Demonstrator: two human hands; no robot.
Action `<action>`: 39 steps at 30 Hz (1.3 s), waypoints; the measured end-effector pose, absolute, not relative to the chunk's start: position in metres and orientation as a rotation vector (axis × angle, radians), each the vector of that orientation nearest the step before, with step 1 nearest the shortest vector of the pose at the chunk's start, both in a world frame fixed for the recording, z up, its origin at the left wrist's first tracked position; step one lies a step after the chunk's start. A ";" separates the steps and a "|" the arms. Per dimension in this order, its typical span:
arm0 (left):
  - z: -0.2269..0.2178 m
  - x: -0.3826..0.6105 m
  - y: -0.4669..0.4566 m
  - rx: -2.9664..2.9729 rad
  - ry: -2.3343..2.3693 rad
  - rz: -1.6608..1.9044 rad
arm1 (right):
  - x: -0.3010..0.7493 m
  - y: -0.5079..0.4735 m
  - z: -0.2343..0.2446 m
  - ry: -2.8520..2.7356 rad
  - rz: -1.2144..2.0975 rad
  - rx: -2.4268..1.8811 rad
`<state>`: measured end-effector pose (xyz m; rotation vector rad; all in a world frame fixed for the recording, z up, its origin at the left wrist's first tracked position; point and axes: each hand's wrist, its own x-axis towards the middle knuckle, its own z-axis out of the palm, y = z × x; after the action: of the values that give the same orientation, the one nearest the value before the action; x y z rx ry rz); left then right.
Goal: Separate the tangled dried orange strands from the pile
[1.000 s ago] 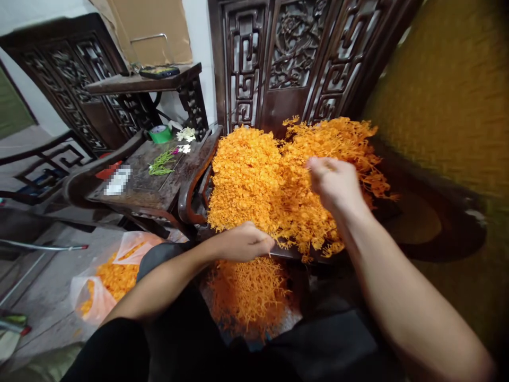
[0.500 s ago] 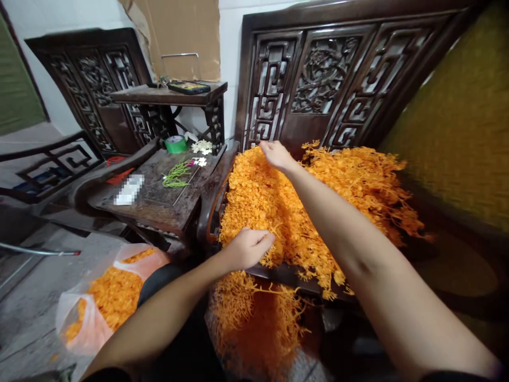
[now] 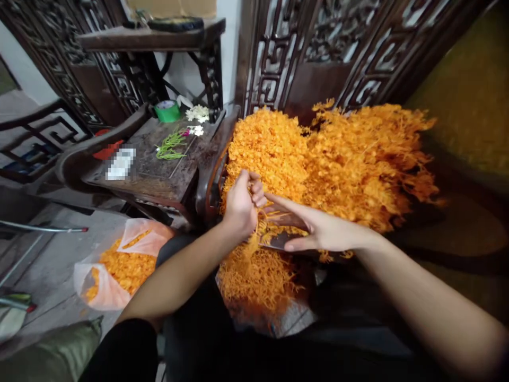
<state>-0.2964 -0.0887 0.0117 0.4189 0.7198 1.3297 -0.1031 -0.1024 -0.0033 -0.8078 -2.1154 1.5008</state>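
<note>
My left hand was curled tight, so how many orange sprigs it held lay hidden inside the fist. My right hand covered the seat's near edge. On the side table to the left, a pixelated patch masked something unreadable. The carved screen and far shelf ran off the top edge.

Two hands in shot: one left hand, one right hand. Orange sprigs sit in two heaps, one big heap on the seat and one smaller heap below. One plastic bag on the floor. On the desk: one green tape roll, two white flower clusters, one bunch of green stems.
</note>
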 end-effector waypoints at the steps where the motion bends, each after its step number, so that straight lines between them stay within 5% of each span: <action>1: 0.013 -0.292 -0.088 0.406 0.725 1.370 | -0.103 -0.112 -0.009 -2.013 1.562 -0.803; 8: 0.007 -0.272 -0.100 0.981 0.874 1.094 | -0.088 -0.108 -0.008 -1.407 1.349 -1.094; 14: -0.004 -0.279 -0.104 1.245 0.875 0.756 | -0.075 -0.106 -0.011 -1.425 1.351 -1.094; 21: 0.001 -0.283 -0.095 1.109 0.968 1.027 | -0.069 -0.109 -0.006 -1.727 0.153 -1.092; 27: 0.005 -0.289 -0.097 0.912 0.880 1.000 | -0.078 -0.108 -0.009 -2.255 0.145 -0.744; 39: 0.020 -0.332 -0.103 0.908 0.772 0.608 | -0.058 -0.081 0.002 -2.355 -0.425 -0.977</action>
<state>-0.3318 -0.1026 0.0196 0.9075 0.7715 0.6081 -0.0576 -0.0807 0.0017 -0.9774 -2.3550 -0.4247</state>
